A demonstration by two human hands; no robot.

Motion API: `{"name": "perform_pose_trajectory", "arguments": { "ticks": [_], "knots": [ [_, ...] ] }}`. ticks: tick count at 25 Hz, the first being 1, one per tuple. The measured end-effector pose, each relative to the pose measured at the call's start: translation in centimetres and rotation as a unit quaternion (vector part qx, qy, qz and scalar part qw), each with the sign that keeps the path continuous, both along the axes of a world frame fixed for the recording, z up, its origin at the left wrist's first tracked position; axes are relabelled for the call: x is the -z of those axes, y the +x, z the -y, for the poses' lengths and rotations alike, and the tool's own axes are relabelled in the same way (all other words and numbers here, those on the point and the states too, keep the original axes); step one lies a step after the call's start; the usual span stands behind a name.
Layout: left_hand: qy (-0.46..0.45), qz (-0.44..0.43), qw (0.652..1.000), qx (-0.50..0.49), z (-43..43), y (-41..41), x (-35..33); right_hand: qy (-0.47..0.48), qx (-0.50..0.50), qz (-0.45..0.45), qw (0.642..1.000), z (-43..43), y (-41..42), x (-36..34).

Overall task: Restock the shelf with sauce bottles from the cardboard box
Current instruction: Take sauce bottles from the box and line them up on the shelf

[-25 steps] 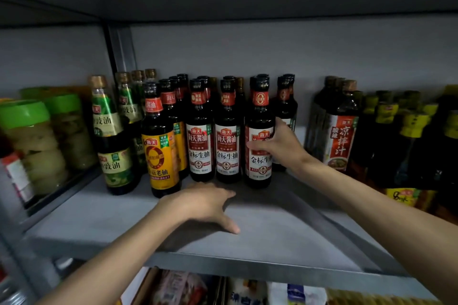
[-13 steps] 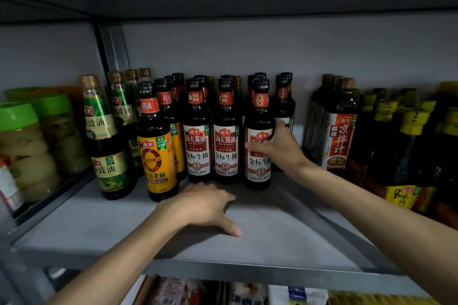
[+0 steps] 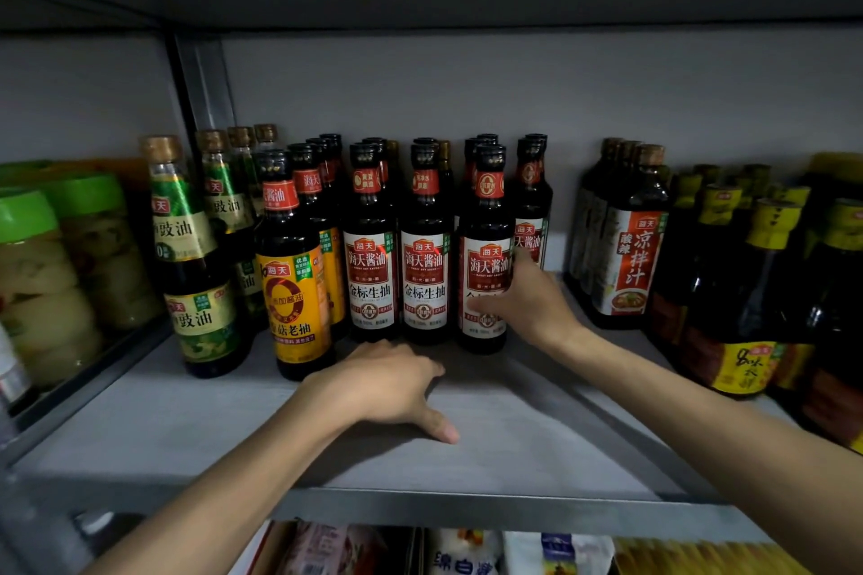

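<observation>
From the head camera, a grey metal shelf [image 3: 537,448] fills the middle of the frame, its front edge running along the lower third.

The right hand [image 3: 530,301] reaches to the centre of the frame and wraps around the lower label of a dark soy sauce bottle [image 3: 485,247], thumb across the front, fingers behind; the bottle stands upright on the shelf at the right end of the front row. Its red and white label reads 海天酱油, with a red neck band above.

Just left of it stand two matching bottles [image 3: 397,257] whose labels read 海天酱油 and 金标生抽.

Further left is a yellow-labelled bottle [image 3: 292,289] marked 海天 and 老抽.

At the left are green-labelled bottles [image 3: 187,247] reading 豉油, then green-lidded jars [image 3: 42,280] at the left edge.

The left hand [image 3: 387,383] lies palm down on the bare shelf in front of the row, fingers loosely spread, holding nothing.

At the right of the frame stands a bottle [image 3: 630,257] labelled 酸辣凉拌汁, with yellow-capped bottles [image 3: 756,289] beyond.

Packaged goods show blurred along the bottom edge.
</observation>
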State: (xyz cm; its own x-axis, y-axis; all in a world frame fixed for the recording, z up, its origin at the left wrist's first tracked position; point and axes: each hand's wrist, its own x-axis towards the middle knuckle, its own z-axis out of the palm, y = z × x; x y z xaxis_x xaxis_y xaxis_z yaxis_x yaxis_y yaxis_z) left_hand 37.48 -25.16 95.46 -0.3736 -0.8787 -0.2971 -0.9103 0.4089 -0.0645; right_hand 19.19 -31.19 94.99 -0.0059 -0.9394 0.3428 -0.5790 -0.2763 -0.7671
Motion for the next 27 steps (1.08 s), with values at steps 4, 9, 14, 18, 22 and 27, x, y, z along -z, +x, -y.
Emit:
{"name": "perform_pose_trajectory", "arguments": {
  "ticks": [4,9,14,18,22,27],
  "knots": [
    [-0.004,-0.002,1.000,0.001,-0.1,0.2,0.1,-0.003,0.000,0.010,1.000,0.4,0.3,-0.1],
    [-0.010,-0.006,1.000,0.009,-0.1,0.3,0.0,0.000,0.001,0.025,1.000,1.1,0.6,0.0],
    [-0.010,-0.002,1.000,0.008,-0.1,0.2,-0.2,0.005,0.002,0.036,0.999,1.4,0.7,0.1],
    [-0.008,-0.002,1.000,0.007,-0.1,0.2,-0.1,0.015,-0.003,0.039,0.999,1.6,0.6,0.3],
    [-0.009,-0.001,1.000,0.005,0.0,0.3,0.0,0.013,-0.008,0.041,0.999,1.7,0.6,0.3],
    [-0.004,-0.006,1.000,0.005,0.2,0.4,0.0,0.019,-0.009,0.035,0.999,1.7,0.6,0.3]
  ]
}}
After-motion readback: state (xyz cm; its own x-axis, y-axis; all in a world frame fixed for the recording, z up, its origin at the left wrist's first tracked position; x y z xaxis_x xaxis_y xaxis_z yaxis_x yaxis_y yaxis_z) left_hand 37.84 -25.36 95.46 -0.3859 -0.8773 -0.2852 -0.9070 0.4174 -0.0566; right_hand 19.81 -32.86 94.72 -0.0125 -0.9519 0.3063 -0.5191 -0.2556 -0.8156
